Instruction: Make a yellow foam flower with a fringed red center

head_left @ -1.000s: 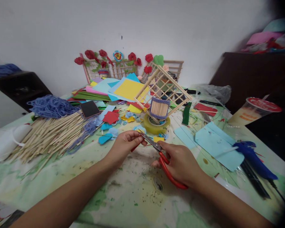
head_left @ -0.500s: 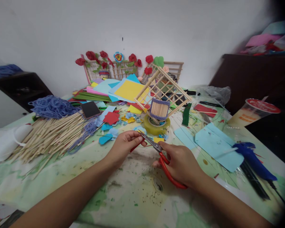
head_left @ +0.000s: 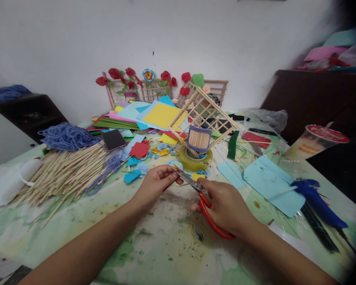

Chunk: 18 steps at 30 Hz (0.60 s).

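My right hand [head_left: 225,206] is closed round the red handles of a pair of scissors [head_left: 206,208], whose metal blades point up and left toward my other hand. My left hand [head_left: 157,184] pinches a small red piece of paper [head_left: 167,186] right at the blade tips. Both hands hover just above the paint-stained green table [head_left: 154,245], in front of a roll of yellow tape [head_left: 195,158].
A pile of thin wooden sticks [head_left: 65,170] with blue yarn [head_left: 67,136] lies at the left. Behind are coloured paper sheets [head_left: 160,114], a wooden lattice frame [head_left: 203,114] and paper roses [head_left: 130,75]. At the right are light blue paper [head_left: 269,180], a blue glue gun [head_left: 319,200] and a drink cup [head_left: 314,142].
Both hands stay almost in place with the scissors at the red piece. The view has tilted down slightly.
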Available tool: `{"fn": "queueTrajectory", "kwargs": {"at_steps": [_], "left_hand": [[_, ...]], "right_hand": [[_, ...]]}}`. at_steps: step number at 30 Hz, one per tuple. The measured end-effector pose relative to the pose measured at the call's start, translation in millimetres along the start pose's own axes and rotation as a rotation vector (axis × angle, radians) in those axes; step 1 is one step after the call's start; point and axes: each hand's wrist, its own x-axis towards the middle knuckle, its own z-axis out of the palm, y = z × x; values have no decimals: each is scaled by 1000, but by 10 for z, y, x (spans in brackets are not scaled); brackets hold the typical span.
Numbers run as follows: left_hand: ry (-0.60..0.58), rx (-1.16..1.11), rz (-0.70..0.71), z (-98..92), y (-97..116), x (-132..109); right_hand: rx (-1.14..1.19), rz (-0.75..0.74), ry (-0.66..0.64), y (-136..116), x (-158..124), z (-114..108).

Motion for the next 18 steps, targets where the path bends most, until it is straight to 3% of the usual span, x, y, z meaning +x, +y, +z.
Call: {"fn": "queueTrajectory", "kwargs": {"at_steps": [8,18], "left_hand": [[62,-4,-3,23,9,-1],[41,-29,1,9,-18,-1]], "right_hand": [[11,-1,-19,15,1,21],[18,-12,-12,-21,-3,0]]}}
